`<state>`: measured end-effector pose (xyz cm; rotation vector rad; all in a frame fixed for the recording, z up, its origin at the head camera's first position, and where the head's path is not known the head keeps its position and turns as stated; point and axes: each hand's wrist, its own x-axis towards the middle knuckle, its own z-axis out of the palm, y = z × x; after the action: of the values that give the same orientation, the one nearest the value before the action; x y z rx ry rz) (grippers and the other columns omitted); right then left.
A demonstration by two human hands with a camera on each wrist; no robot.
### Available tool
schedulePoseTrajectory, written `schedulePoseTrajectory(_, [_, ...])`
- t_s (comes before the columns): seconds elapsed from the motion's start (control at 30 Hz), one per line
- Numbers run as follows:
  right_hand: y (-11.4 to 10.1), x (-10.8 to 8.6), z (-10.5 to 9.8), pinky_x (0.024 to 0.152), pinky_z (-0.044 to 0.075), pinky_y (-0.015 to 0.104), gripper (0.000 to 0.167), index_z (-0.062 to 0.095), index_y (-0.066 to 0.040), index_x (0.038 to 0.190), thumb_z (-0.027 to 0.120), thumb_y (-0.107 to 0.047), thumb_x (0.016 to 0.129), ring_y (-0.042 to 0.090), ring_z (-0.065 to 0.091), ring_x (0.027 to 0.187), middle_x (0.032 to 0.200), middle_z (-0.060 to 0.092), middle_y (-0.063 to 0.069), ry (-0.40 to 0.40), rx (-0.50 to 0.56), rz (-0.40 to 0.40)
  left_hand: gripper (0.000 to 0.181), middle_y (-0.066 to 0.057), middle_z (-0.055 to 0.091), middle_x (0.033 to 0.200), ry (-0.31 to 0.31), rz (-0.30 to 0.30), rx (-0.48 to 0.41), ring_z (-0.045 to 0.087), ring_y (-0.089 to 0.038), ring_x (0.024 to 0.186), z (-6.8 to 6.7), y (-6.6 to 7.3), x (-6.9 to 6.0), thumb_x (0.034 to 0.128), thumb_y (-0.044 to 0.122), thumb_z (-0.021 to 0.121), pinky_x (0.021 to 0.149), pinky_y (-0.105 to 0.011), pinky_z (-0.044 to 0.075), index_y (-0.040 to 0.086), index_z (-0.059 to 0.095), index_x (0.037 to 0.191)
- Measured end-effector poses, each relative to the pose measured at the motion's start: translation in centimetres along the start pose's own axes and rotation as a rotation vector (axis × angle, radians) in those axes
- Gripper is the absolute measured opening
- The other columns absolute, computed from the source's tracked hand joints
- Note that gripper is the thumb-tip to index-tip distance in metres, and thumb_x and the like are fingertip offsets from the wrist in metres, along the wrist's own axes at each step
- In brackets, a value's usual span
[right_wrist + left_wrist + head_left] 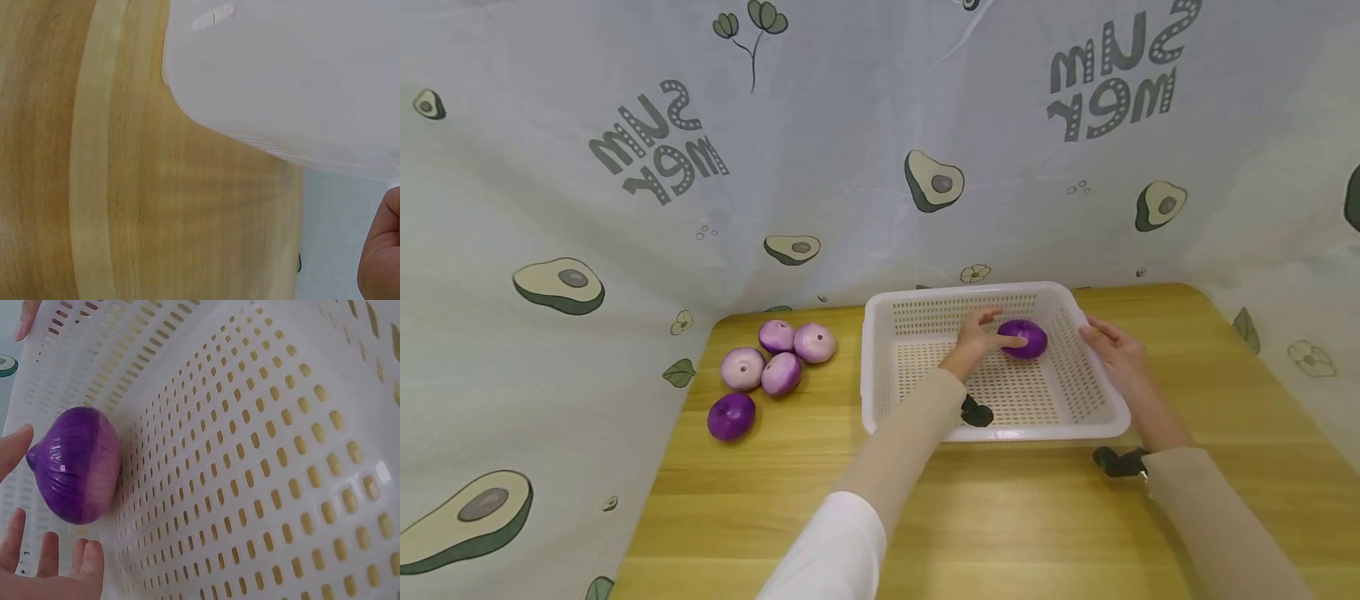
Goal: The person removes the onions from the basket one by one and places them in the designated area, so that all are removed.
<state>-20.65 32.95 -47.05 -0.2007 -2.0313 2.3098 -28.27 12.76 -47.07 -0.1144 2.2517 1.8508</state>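
A purple onion (1032, 335) lies inside the white plastic basket (992, 432), toward its right end. My left hand (976, 340) reaches into the basket with its fingers spread around the onion. In the left wrist view, the thumb is at the pointed tip of the onion (81, 465), and the other fingers stand apart from it. The basket's right rim is held by my right hand (1118, 358), thumb on the edge. Only part of the right hand (381, 256) shows in the right wrist view, beside the basket wall (281, 81).
Left of the basket, several pale purple onions (782, 374) sit in a cluster on the wooden table (775, 500). A darker purple onion (732, 417) lies just in front of them. Behind the table hangs a cloth (850, 167) printed with avocados.
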Motion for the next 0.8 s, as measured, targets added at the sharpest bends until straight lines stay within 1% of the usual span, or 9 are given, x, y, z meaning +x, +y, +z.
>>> schedulePoseTrajectory(0.27, [0.4,0.2,-0.2,0.067,0.058,0.022,0.051,0.047,-0.008,0.147,0.062,-0.021,0.1,0.007,0.071,0.079,0.096,0.072,-0.01,0.004,-0.014,-0.013,0.064,-0.002,0.061,0.129,0.004,-0.008,0.083,0.057,-0.023,0.12,0.5,0.1,0.1,0.0683,0.006,0.092,0.099,-0.035,0.049,0.02,0.068,0.126])
schedulePoseTrajectory(0.47, [-0.7,-0.5,0.3,0.066,0.058,0.023,0.054,0.043,-0.003,0.149,0.062,-0.019,0.1,0.007,0.071,0.078,0.094,0.073,-0.01,0.002,-0.007,0.002,0.067,-0.005,0.06,0.129,-0.033,0.01,0.062,0.056,-0.025,0.12,0.8,-0.1,0.0,0.0685,0.004,0.092,0.099,-0.035,0.05,0.017,0.066,0.129])
schedulePoseTrajectory(0.53, [-1.2,-0.9,0.6,0.066,0.058,0.023,0.051,0.046,-0.004,0.147,0.062,-0.018,0.1,0.007,0.071,0.077,0.093,0.073,-0.01,0.004,0.007,0.009,0.067,-0.006,0.059,0.129,-0.048,0.014,0.039,0.056,-0.026,0.12,0.9,-0.1,-0.1,0.0688,0.003,0.091,0.098,-0.035,0.05,0.016,0.066,0.129])
schedulePoseTrajectory(0.67, [-1.8,-1.3,1.2,0.067,0.058,0.023,0.038,0.058,-0.011,0.136,0.064,-0.016,0.099,0.007,0.071,0.076,0.091,0.074,-0.01,0.009,0.055,0.025,0.066,-0.006,0.059,0.126,-0.047,0.009,0.022,0.057,-0.025,0.118,1.0,-0.3,-0.1,0.0698,0.001,0.09,0.096,-0.033,0.051,0.015,0.066,0.129])
schedulePoseTrajectory(0.73, [-1.8,-1.3,1.4,0.067,0.058,0.022,0.034,0.061,-0.012,0.133,0.064,-0.016,0.099,0.007,0.071,0.076,0.091,0.074,-0.01,0.014,0.057,0.031,0.065,-0.005,0.061,0.124,-0.045,0.011,0.038,0.058,-0.024,0.117,1.1,-0.4,-0.1,0.0694,0.001,0.09,0.095,-0.032,0.051,0.015,0.066,0.128])
schedulePoseTrajectory(0.8, [-1.8,-1.4,1.4,0.066,0.058,0.022,0.037,0.059,-0.011,0.135,0.064,-0.017,0.099,0.006,0.07,0.076,0.09,0.074,-0.011,0.019,0.034,0.031,0.066,-0.004,0.062,0.122,-0.046,0.019,0.071,0.058,-0.023,0.116,1.3,-0.6,-0.1,0.0682,0.002,0.091,0.096,-0.031,0.051,0.015,0.066,0.128])
